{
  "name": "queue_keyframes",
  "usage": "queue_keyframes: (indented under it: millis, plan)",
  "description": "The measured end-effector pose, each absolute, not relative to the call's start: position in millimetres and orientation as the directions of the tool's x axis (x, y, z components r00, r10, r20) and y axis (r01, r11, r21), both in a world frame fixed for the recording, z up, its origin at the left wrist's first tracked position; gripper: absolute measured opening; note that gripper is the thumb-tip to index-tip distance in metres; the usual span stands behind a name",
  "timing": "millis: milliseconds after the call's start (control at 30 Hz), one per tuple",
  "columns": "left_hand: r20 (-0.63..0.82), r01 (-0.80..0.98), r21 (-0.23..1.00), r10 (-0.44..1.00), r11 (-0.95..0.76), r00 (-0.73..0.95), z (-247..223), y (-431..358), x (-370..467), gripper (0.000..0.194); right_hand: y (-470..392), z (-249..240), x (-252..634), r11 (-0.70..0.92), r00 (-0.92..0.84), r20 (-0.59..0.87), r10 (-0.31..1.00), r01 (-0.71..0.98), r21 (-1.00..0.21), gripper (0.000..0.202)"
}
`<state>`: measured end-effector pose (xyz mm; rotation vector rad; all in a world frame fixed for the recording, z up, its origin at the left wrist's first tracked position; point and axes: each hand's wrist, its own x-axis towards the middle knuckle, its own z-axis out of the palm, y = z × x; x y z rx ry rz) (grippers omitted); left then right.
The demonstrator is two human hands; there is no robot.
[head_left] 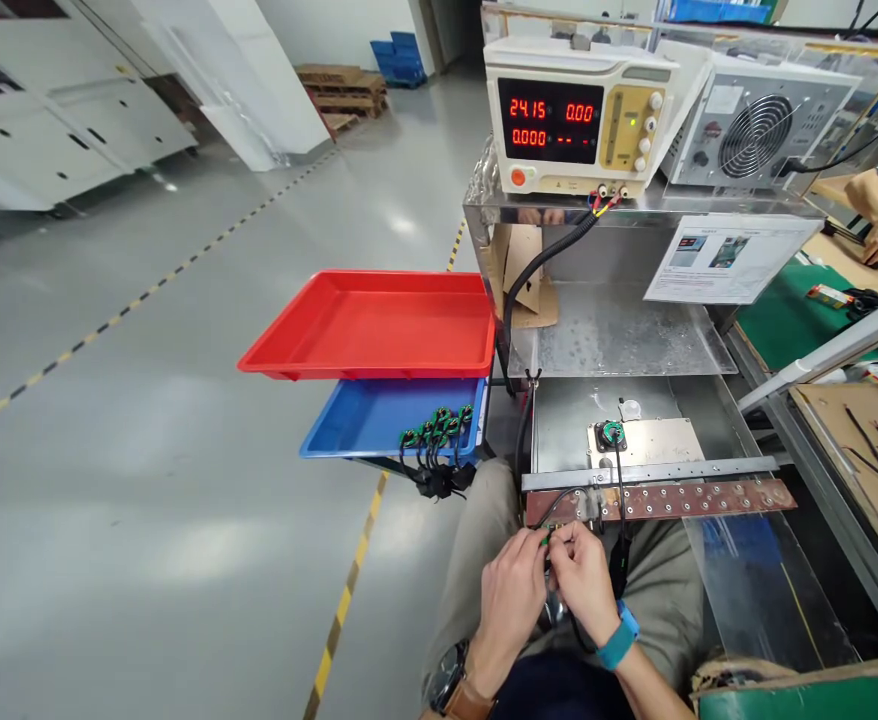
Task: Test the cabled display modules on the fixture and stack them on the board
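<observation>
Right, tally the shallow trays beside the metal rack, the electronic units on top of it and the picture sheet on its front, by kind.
Shallow trays: 2 (red tray, blue tray)
Electronic units: 2 (display unit, fan unit)
Picture sheet: 1
Total: 5

The 2 bare hands meet close together in front of the body, above the lap, with their fingertips near each other. The left hand [508, 590] angles up and inward, back upward, its fingers bent and drawn in at the tips. The right hand [583, 580] leans in from the other side, thumb and index finger pinched, the other fingers curled. The right forearm [650, 688] slants up from the bottom edge, and the 2 legs [484, 540] lie apart beneath
</observation>
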<state>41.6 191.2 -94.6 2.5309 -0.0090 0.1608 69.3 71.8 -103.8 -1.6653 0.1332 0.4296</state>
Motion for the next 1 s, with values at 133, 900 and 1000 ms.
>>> queue_keyframes:
  millis: [133,900,1000]
  plan:
    - [0.121,-0.038,0.566,0.037,-0.823,0.992,-100,192,41,0.031,72,-105,66,-0.116,0.903,-0.396,0.166,-0.381,-0.917,0.033]
    - [0.238,-0.142,0.48,-0.027,-0.866,0.971,-117,205,47,0.034,77,-113,72,-0.193,0.962,-0.254,0.099,-0.232,-0.953,0.041]
    - [0.234,-0.159,0.468,-0.052,-0.869,0.971,-127,210,47,0.031,78,-116,73,-0.231,0.962,-0.254,0.099,-0.226,-0.946,0.036]
